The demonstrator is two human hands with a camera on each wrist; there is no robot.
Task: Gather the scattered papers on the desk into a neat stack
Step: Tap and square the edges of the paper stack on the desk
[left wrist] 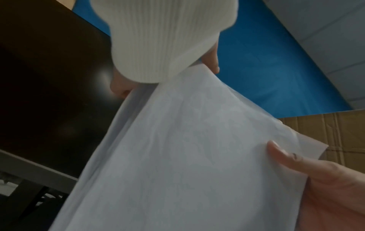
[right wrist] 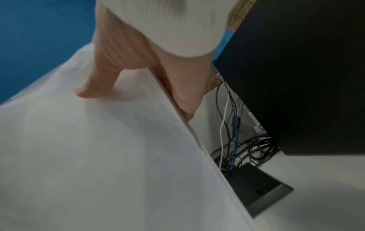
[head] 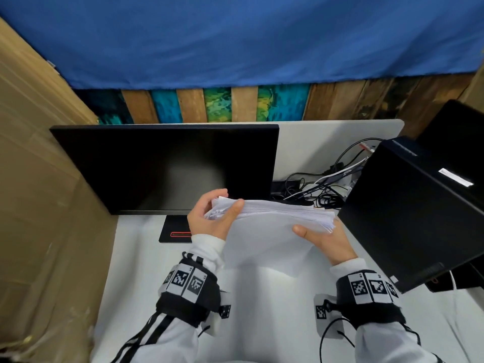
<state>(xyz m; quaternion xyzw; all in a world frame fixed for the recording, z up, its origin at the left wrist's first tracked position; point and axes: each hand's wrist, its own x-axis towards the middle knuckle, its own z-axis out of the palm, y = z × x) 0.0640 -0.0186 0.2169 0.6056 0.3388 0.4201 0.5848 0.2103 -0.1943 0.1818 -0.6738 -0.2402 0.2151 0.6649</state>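
Note:
A thick stack of white papers [head: 264, 231] is held upright above the white desk [head: 146, 279], its top edges still uneven. My left hand [head: 209, 218] grips the stack's left end, thumb on the near face and fingers behind. My right hand [head: 327, 239] grips the right end, thumb [right wrist: 92, 87] pressed on the near sheet and fingers behind. The left wrist view shows the paper [left wrist: 187, 156] close up with my right thumb [left wrist: 284, 156] on it. In the right wrist view the sheets [right wrist: 98, 156] fill the lower left.
A dark monitor [head: 167, 169] stands just behind the stack on its stand base [head: 175, 233]. A black computer tower [head: 408, 213] lies close to the right hand. Tangled cables [head: 319, 184] and a black power strip [right wrist: 256, 187] lie between them. Cardboard [head: 39, 179] walls the left.

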